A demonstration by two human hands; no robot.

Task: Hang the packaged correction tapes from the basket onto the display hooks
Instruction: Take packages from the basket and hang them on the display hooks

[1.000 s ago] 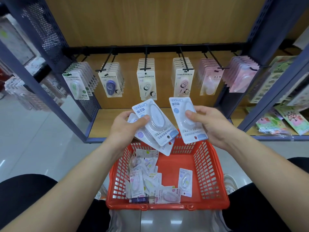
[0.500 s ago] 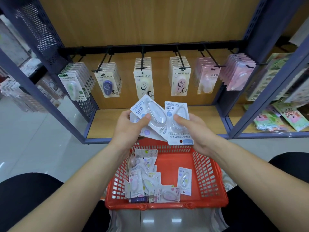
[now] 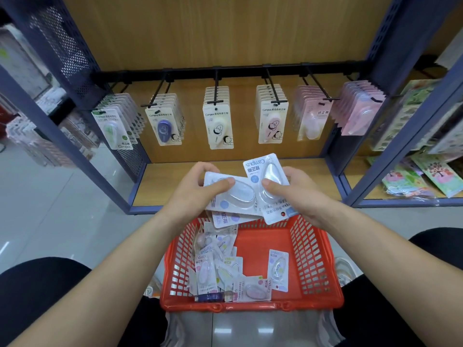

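The left hand (image 3: 193, 194) grips a small fan of correction tape packs (image 3: 233, 196), flat glossy white cards with clear oval blisters, its thumb pressed on the top blister and its fingers curled behind. Just beside it, the right hand (image 3: 295, 194) pinches a single pack (image 3: 271, 179) of the same kind, held upside down and tilted, thumb on the blister and fingers behind the card; its edge overlaps the fan. Both hands hover above the far rim of a red plastic basket (image 3: 313, 259) with slotted lattice walls. More loose packs (image 3: 220, 266) lie heaped in the basket's left half, and one pack (image 3: 278, 270) lies apart towards the right. Behind the hands, a black rail (image 3: 238, 72) carries thin black wire hooks (image 3: 215, 93), each one loaded with a row of carded tapes: green packs (image 3: 112, 128), purple packs (image 3: 164, 126), cream packs (image 3: 218, 126), pink packs (image 3: 271, 121), then two sets on pale pink cards (image 3: 312, 118). A perforated dark metal panel (image 3: 67, 46) closes the bay's left side, a wood-grain backboard (image 3: 225, 28) its rear, and a wooden shelf (image 3: 162, 181) its base. To the right, a neighbouring bay holds colourful packets (image 3: 426, 179). The basket stands on glossy pale floor tiles (image 3: 50, 209), between knees in black trousers (image 3: 37, 284).
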